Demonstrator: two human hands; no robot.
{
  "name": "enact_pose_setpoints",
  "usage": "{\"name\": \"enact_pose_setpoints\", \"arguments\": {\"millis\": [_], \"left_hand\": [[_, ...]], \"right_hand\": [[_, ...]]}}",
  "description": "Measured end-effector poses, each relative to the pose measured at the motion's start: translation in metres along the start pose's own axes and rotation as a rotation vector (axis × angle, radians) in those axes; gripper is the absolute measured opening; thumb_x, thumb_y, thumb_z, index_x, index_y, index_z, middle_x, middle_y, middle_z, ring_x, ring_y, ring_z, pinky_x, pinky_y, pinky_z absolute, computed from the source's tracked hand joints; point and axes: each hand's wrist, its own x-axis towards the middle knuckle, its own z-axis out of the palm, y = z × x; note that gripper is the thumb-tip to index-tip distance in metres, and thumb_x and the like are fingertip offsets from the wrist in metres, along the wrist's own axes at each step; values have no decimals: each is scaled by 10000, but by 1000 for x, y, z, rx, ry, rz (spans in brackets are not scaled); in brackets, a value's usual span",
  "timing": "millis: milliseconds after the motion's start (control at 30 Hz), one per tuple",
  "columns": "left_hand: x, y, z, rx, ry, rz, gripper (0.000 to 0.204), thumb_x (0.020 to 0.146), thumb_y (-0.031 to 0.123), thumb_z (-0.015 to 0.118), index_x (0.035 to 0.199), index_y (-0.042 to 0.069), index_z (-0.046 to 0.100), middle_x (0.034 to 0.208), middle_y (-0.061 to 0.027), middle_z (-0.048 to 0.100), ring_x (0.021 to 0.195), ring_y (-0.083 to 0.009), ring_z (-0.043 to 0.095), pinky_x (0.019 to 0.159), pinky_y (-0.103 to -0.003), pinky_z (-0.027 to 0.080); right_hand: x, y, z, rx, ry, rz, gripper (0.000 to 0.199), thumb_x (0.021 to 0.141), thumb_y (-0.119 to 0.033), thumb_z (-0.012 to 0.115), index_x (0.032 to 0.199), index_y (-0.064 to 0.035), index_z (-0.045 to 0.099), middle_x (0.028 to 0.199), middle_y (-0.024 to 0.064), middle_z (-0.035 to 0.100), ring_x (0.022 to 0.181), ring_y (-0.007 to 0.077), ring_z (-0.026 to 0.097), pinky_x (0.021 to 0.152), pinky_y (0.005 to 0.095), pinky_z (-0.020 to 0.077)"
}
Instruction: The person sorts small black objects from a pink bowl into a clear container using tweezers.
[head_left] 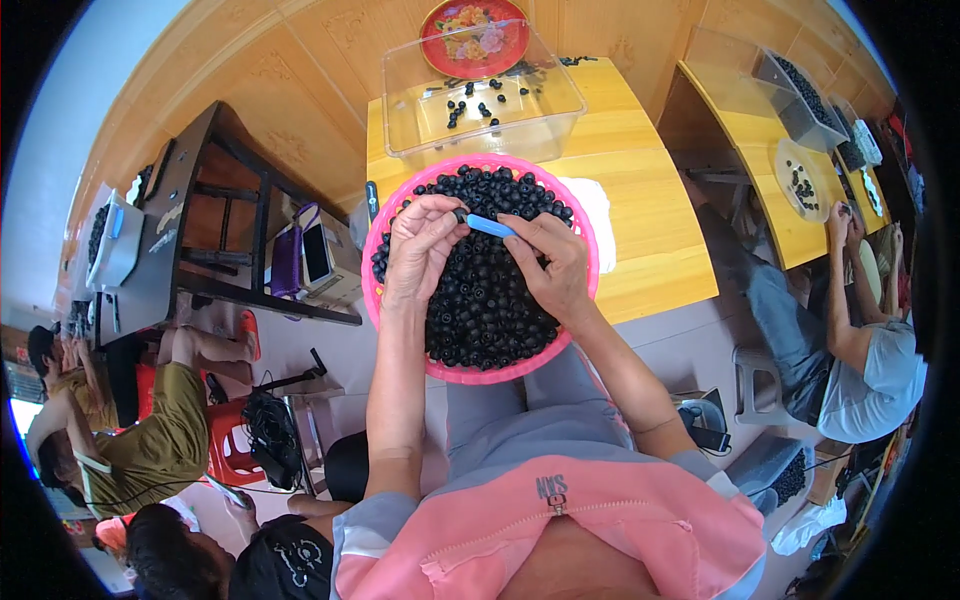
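Observation:
A pink plastic basket [593, 262] sits in front of me, over my lap at the table's near edge, heaped with small black round pieces [490, 300] with hollows in them. Above the heap, my left hand [415, 250] pinches one black piece [460, 215] between thumb and fingertips. My right hand [553, 262] is closed round a slim tool with a light blue handle [490, 226]. The tool's tip meets the black piece, and its working end is too small to make out. Behind the basket, a clear plastic bin [395, 135] holds several scattered black pieces.
The yellow wooden table [660, 210] carries the bin, and a red floral tray [430, 42] stands behind it. A dark pen-like tool [372, 200] lies left of the basket. Other people work at a right-hand table [750, 165] and a dark left-hand table [175, 225]; a grey stool [760, 385] is at right.

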Motion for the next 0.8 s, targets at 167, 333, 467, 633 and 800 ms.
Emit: {"name": "enact_pose_setpoints", "arguments": {"millis": [167,333,467,633,800], "left_hand": [[1,2,-5,-99,-80,-37,134,836,10,619,970,1,624,940,-104,645,827,-170,626,758,-290,528],[4,1,-9,-150,-109,-62,126,831,11,625,956,0,636,931,-109,649,801,-173,623,733,-297,525],[3,3,-11,-191,-104,-95,116,822,15,635,937,7,645,921,-116,650,773,-181,622,713,-302,521],[-1,-3,-14,-220,-218,-117,126,811,43,652,935,20,648,901,-114,633,754,-197,589,700,-289,507],[2,-1,-15,-223,-153,-77,125,830,25,629,955,17,642,928,-104,640,799,-184,601,724,-293,509]], "right_hand": [[3,-2,2,-35,44,-38,215,762,-73,684,976,-70,692,666,71,551,596,219,528,539,326,415],[4,-2,2,-62,38,-36,221,770,-86,682,990,-73,690,672,66,539,600,225,519,558,326,416],[3,-2,2,-49,37,-89,248,785,-14,645,1030,-42,677,672,80,512,599,204,506,537,309,395],[9,10,-4,-23,156,136,221,787,-63,666,1006,-41,679,652,94,520,605,221,521,535,339,409],[3,0,1,10,79,-47,231,779,-59,669,1009,-46,681,649,83,532,587,218,515,535,334,408]]}}
